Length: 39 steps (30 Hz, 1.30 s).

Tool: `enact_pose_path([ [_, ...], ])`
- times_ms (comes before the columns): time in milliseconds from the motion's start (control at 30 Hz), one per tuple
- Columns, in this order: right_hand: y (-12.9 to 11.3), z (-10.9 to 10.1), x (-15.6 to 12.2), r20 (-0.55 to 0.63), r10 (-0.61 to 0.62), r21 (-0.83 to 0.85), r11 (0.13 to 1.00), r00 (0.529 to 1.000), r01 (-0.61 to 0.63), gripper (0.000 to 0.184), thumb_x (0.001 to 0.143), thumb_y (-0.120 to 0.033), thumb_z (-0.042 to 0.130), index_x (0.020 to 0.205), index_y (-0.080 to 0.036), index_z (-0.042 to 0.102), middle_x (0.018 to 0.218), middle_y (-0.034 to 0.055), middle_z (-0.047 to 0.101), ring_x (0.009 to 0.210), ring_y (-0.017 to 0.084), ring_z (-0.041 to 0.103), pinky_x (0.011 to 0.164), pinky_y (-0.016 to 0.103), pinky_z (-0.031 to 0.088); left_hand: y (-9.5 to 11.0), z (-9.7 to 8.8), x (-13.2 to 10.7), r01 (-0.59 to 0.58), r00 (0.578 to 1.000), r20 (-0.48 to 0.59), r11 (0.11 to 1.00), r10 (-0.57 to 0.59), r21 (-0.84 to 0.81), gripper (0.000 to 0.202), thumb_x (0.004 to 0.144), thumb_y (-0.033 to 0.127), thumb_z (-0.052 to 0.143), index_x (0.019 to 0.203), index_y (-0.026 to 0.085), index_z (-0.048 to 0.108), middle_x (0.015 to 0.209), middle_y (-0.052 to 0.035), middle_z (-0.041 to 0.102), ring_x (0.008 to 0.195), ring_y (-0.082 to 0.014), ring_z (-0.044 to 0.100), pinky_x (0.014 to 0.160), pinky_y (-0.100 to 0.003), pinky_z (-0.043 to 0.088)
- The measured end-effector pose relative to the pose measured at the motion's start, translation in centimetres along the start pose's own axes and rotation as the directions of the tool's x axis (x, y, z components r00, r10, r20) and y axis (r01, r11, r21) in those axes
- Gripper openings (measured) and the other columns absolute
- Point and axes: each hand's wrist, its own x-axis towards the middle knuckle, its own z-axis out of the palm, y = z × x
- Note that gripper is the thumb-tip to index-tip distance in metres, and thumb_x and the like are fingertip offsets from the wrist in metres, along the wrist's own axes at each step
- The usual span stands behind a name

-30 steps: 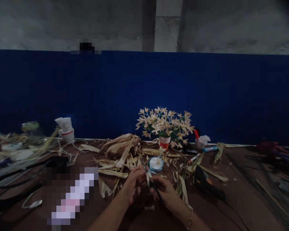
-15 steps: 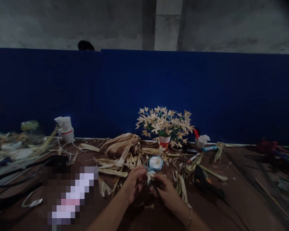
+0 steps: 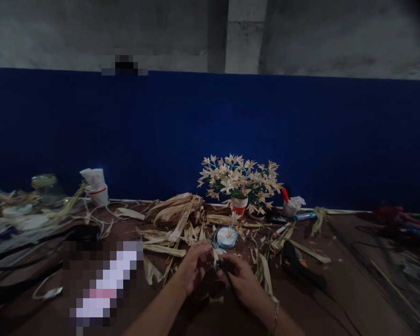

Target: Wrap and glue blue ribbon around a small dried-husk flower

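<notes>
My left hand (image 3: 195, 266) is closed, its thumb and fingers pinching a small pale piece of dried husk (image 3: 216, 255). Close beside it, my right hand (image 3: 244, 280) wraps round a slim dark-handled tool (image 3: 228, 276), whose tip lies at the husk piece; its exact kind is too dim to make out. Just beyond both hands stands a round blue-rimmed container (image 3: 226, 237) with a white top, and a single husk flower (image 3: 234, 219) rises by it. Behind is a red and white striped pot (image 3: 238, 205) full of cream husk flowers (image 3: 233, 175).
Dried husks (image 3: 177, 214) are heaped left of the pot. A black glue gun (image 3: 301, 270) with its cord lies on the right. White cables, a wrapped white cup (image 3: 97, 189) and a glass jar (image 3: 49, 189) stand left. A blue partition (image 3: 161, 130) closes the back; a head shows above it.
Both hands stay almost in place with the same holds. The pale husk piece between the fingers has shifted very slightly. Nothing else has visibly moved on the table.
</notes>
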Motion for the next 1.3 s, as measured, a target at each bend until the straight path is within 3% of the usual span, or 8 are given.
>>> enact_pose_path([
  [100, 0.0, -0.1, 0.1, 0.002, -0.002, -0.009, 1.0, 1.0, 0.002, 0.031, 0.064, -0.036, 0.064, 0.09, -0.018, 0.058, 0.082, 0.0024, 0.06, 0.077, 0.016, 0.053, 0.07, 0.026, 0.042, 0.2, 0.2, -0.1, 0.0, 1.0, -0.01, 1.0, 0.0, -0.002, 0.013, 0.06, 0.019, 0.062, 0.061, 0.015, 0.049, 0.053, 0.0044, 0.051, 0.047, -0.0072, 0.049, 0.05, -0.02, 0.038],
  [267, 0.0, -0.2, 0.2, -0.024, 0.007, -0.049, 0.999, 1.0, -0.008, 0.029, 0.063, -0.034, 0.065, 0.087, -0.019, 0.059, 0.082, 0.0016, 0.06, 0.076, 0.015, 0.053, 0.071, 0.026, 0.042, 0.6, 0.8, -0.1, -0.032, 0.993, -0.116, 0.999, 0.035, 0.028, 0.014, 0.056, 0.018, 0.065, 0.059, 0.015, 0.051, 0.048, 0.0057, 0.05, 0.043, -0.0055, 0.046, 0.047, -0.018, 0.036],
  [900, 1.3, -0.6, 0.5, -0.021, -0.01, -0.116, 0.993, 1.0, 0.007, 0.029, 0.065, -0.03, 0.063, 0.09, -0.018, 0.056, 0.082, 0.0022, 0.059, 0.076, 0.015, 0.054, 0.07, 0.027, 0.043, 0.8, -0.1, 0.2, 0.004, 0.99, -0.139, 0.993, 0.013, 0.121, 0.013, 0.054, 0.016, 0.067, 0.06, 0.012, 0.056, 0.049, 0.0036, 0.055, 0.044, -0.0061, 0.05, 0.046, -0.016, 0.037],
  [1300, -0.5, 0.0, 0.3, 0.005, 0.041, -0.028, 0.999, 0.999, -0.041, 0.032, 0.059, -0.035, 0.068, 0.082, -0.017, 0.055, 0.076, 0.0009, 0.058, 0.074, 0.016, 0.054, 0.07, 0.027, 0.042, 1.0, 0.1, 0.1, 0.059, 0.986, -0.164, 0.99, -0.038, 0.128, 0.011, 0.055, 0.017, 0.065, 0.058, 0.012, 0.055, 0.047, 0.0031, 0.055, 0.043, -0.0069, 0.049, 0.045, -0.017, 0.035],
])
